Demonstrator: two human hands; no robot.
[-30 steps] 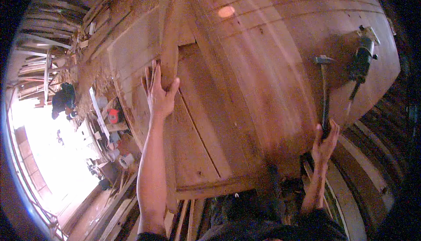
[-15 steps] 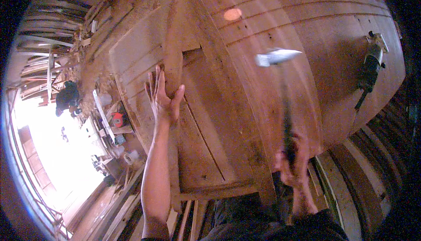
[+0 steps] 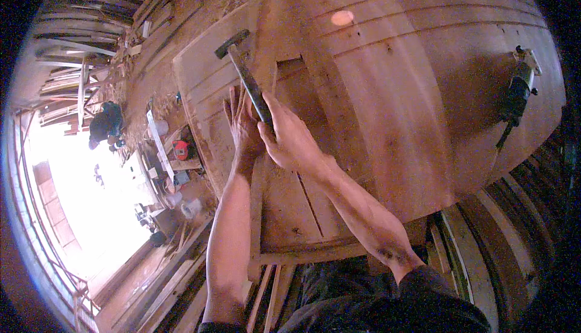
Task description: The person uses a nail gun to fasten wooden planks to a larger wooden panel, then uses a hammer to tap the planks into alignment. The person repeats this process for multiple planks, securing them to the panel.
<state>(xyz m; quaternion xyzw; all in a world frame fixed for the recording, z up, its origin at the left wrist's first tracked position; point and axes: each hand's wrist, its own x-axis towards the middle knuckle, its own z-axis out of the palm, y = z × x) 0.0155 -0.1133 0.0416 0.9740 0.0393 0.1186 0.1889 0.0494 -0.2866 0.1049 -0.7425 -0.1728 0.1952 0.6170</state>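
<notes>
My right hand (image 3: 290, 133) is closed around the dark handle of a hammer (image 3: 247, 80). The hammer's head is farther off to the upper left, over a pale part of the woodwork. My left hand (image 3: 244, 139) lies on a long wooden frame piece (image 3: 265, 60), fingers stretched out and apart. My right hand and the hammer handle cross in front of it and hide part of its fingers and palm. Whether the hammer touches the wood, I cannot tell. Below my hands is a recessed wooden panel (image 3: 290, 212) with a narrow dark slit.
A corded power tool (image 3: 517, 88) rests on the wide, grooved wooden board (image 3: 399, 91) at the right. Toward the left are a red object (image 3: 181, 149), a pale strip (image 3: 158, 142) and a crouching person (image 3: 107, 124). Loose planks (image 3: 496, 230) lie at the lower right.
My right hand has swung the hammer from the right across to the left, over my left hand. My left hand stays on the frame piece. The view has shifted slightly.
</notes>
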